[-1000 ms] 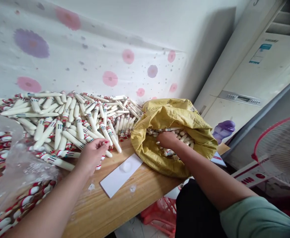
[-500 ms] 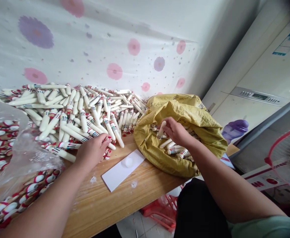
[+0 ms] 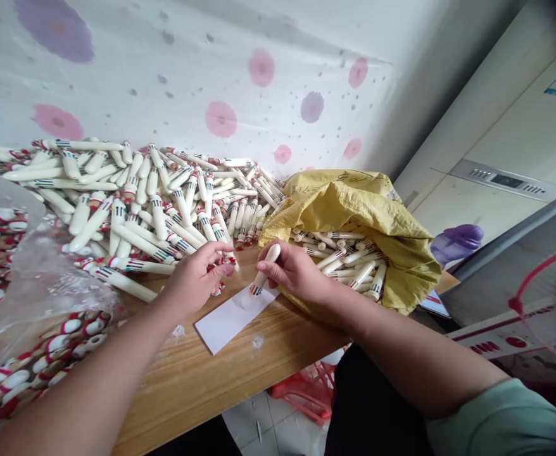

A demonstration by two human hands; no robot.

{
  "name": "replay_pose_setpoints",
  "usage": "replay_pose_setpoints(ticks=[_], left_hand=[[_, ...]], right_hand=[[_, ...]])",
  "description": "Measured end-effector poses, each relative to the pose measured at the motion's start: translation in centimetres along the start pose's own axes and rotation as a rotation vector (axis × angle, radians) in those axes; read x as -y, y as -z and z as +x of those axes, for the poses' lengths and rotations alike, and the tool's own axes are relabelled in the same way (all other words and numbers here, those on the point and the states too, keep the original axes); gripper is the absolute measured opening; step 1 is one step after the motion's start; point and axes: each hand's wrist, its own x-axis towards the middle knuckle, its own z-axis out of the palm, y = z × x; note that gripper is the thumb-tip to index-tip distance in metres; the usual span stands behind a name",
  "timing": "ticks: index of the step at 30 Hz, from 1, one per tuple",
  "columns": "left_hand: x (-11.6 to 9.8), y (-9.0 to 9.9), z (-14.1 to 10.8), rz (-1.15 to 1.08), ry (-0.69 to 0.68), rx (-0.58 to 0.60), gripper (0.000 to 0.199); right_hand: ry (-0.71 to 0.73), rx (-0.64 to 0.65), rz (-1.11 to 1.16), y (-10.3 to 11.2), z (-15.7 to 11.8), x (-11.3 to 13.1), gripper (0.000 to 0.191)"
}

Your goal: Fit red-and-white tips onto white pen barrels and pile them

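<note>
My right hand (image 3: 299, 272) holds a thick white multicolour pen (image 3: 271, 258), tilted with its coloured-slider end down. That end is over a small clear cap (image 3: 246, 300) on a white card (image 3: 223, 324); whether they touch I cannot tell. My left hand (image 3: 195, 275) is closed beside it, pinching a small red-and-white piece (image 3: 232, 259), mostly hidden by the fingers. Another small red-and-white piece (image 3: 218, 289) shows below that hand. Behind it lies a heap of white pens (image 3: 130, 239) with red-and-white figure tops.
A yellow woven sack (image 3: 344, 196) on the right holds more pens. Clear plastic bags (image 3: 64, 278) with red, white and brown figure pieces lie at left on the wooden table (image 3: 183, 386). A fan (image 3: 551, 304) stands at far right, and a red plastic stool (image 3: 306, 392) below the table.
My right hand has come out of the sack, moving left with a pen to the card. My left hand has shifted slightly right towards it, still pinching the small piece.
</note>
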Motion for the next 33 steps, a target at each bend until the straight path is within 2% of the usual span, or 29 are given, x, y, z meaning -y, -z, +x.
replay_pose_setpoints(ticks=[4, 8, 11, 13, 16, 20, 24, 28, 33], left_hand=[[0.1, -0.2, -0.1, -0.043, 0.02, 0.036, 0.024], [-0.6, 0.2, -0.3, -0.051, 0.035, -0.078, 0.022], [-0.8, 0.3, -0.3, -0.092, 0.087, -0.156, 0.023], [-0.7, 0.3, -0.2, -0.124, 0.099, -0.159, 0.024], [-0.5, 0.3, -0.1, -0.182, 0.13, -0.072, 0.025], [-0.6, 0.2, -0.3, -0.264, 0.169, 0.066, 0.026], [-1.0, -0.3, -0.6, -0.408, 0.184, 0.08, 0.028], [-1.3, -0.8, -1.0, -0.615, 0.257, 0.142, 0.029], [-1.3, -1.1, -1.3, -0.682, 0.282, 0.155, 0.035]], right_hand=[[0.058, 0.008, -0.202, -0.6, 0.4, -0.2, 0.017], [0.135, 0.048, -0.31, -0.5, 0.6, -0.3, 0.016], [0.07, 0.08, -0.363, -0.5, 0.6, -0.3, 0.02], [-0.006, 0.085, -0.351, -0.4, 0.5, -0.3, 0.023], [-0.089, 0.007, -0.207, 0.0, 0.4, -0.6, 0.031], [-0.189, -0.205, 0.228, 0.8, 0.5, -0.9, 0.04], [-0.211, -0.392, 0.591, 1.0, 0.6, -0.5, 0.039], [-0.175, -0.477, 0.698, 0.7, 0.6, 0.4, 0.037], [-0.093, -0.525, 0.723, 0.3, 0.7, 1.0, 0.035]])
